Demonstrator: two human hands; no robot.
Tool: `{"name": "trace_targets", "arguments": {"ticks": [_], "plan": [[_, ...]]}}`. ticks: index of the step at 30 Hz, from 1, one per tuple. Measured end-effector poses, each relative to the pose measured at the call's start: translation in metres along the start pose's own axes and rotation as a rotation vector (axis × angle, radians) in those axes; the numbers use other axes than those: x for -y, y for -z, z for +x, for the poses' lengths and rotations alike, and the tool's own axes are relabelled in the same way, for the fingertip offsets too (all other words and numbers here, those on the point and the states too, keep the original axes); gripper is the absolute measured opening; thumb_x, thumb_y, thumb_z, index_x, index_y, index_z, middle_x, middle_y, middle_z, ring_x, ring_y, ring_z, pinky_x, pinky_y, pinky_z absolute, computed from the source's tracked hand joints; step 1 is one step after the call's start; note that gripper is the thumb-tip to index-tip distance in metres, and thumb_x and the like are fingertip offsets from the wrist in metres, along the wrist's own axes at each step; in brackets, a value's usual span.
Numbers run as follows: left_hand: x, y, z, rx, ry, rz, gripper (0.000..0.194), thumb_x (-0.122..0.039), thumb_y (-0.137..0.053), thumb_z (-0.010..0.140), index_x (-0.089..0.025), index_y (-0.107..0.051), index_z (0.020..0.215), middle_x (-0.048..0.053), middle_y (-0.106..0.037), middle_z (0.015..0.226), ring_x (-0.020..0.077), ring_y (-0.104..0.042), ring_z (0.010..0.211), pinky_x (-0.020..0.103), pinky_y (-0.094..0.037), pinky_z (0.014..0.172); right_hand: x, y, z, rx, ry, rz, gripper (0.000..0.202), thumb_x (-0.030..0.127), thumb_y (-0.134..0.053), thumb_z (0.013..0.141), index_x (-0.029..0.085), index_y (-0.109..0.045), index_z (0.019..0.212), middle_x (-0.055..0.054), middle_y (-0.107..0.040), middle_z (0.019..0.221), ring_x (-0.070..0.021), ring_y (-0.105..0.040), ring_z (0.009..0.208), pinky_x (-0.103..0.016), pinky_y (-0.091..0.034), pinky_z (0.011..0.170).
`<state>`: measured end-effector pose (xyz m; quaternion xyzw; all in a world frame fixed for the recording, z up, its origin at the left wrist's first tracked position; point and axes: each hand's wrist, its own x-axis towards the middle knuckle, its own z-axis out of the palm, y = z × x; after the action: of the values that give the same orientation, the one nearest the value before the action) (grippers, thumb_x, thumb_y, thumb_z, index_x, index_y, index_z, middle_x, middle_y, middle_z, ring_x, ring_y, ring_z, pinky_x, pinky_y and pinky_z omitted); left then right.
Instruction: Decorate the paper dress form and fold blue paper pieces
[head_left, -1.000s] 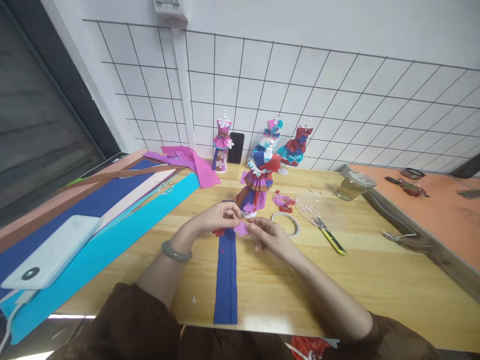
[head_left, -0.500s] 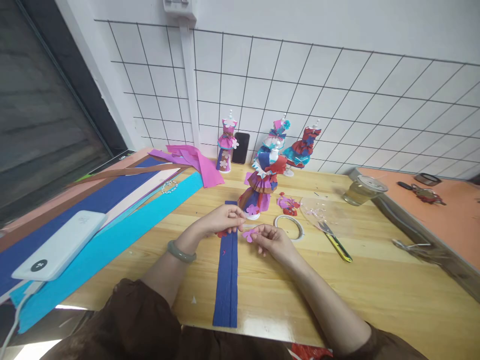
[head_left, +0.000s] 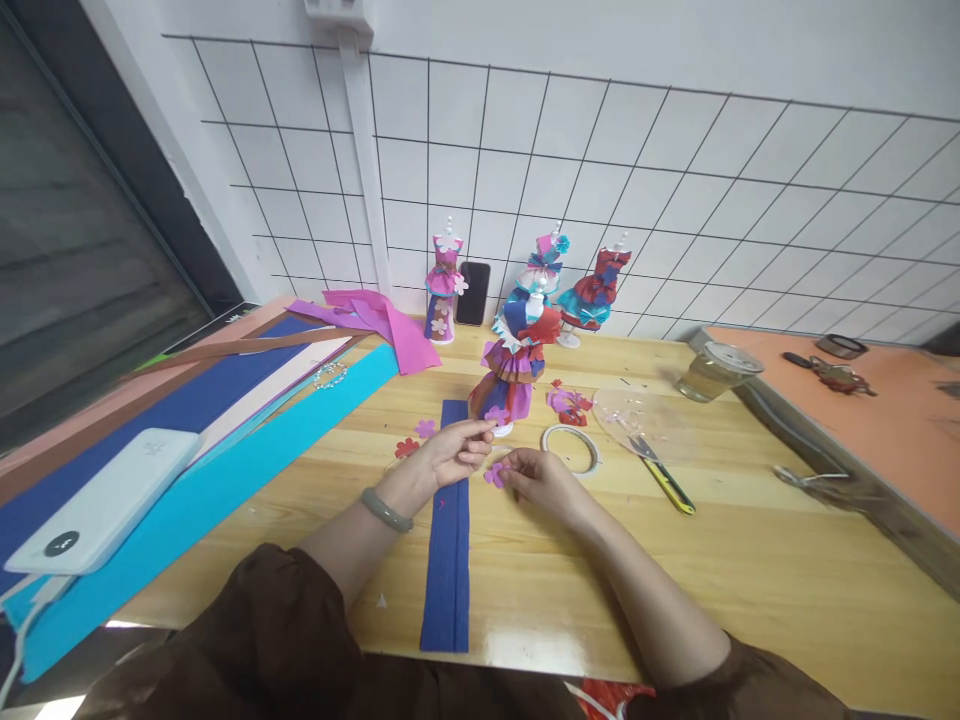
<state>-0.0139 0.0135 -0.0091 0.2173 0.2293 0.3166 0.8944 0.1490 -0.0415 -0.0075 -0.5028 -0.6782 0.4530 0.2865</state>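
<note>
My right hand (head_left: 544, 485) pinches a small purple paper flower (head_left: 494, 475) above the table. Beside it, my left hand (head_left: 457, 452) has its index finger stretched toward the base of the nearest dress form (head_left: 517, 350), its other fingers loosely bent; I see nothing held in it. That miniature form wears ruffled red, white, blue and purple crepe paper. A purple flower (head_left: 496, 415) sits at its hem, by my left fingertip; whether they touch, I cannot tell. Under my left hand runs a dark blue crepe paper strip (head_left: 448, 570). A red paper flower (head_left: 406, 447) lies left of it.
Three more dressed forms, including a pink one (head_left: 445, 290), stand at the wall beside a phone (head_left: 472, 293). Right are a tape roll (head_left: 546, 440), paper scraps (head_left: 570, 405), a utility knife (head_left: 670, 488) and a cup (head_left: 716, 375). Crepe paper strips (head_left: 322, 415) and a power bank (head_left: 112, 500) lie left.
My left index finger has stretched out toward the form's base. The red flower and another purple flower at left have come into clearer view. The camera view has shifted slightly.
</note>
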Motion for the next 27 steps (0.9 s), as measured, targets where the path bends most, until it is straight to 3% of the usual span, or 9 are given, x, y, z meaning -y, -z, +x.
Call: {"name": "trace_targets", "arguments": {"ticks": [13,27], "plan": [[0.0001,-0.0004,0.0062,-0.111,-0.076,0.004,0.011,-0.016,-0.057,0.073,-0.011,-0.048,0.068,-0.004,-0.043,0.056,-0.0030,-0.033,0.034,0.007,-0.018,0.027,-0.0018,-0.0036,0.0008,0.014,0.036,-0.063,0.022,0.030,-0.048,0.078,0.014,-0.061,0.085,-0.001,-0.058,0.061,-0.0085,-0.045,0.047,-0.018,-0.033,0.043],[-0.0014,-0.0060,0.0027,-0.191,-0.129,0.048,0.010,-0.016,-0.057,0.074,-0.012,-0.048,0.073,-0.005,-0.042,0.056,-0.0029,-0.033,0.035,0.007,-0.018,0.028,0.0001,-0.0006,0.0002,-0.071,0.080,-0.186,0.021,0.031,-0.046,0.079,0.016,-0.059,0.080,-0.002,-0.062,0.067,-0.0090,-0.051,0.048,-0.019,-0.037,0.046]]}}
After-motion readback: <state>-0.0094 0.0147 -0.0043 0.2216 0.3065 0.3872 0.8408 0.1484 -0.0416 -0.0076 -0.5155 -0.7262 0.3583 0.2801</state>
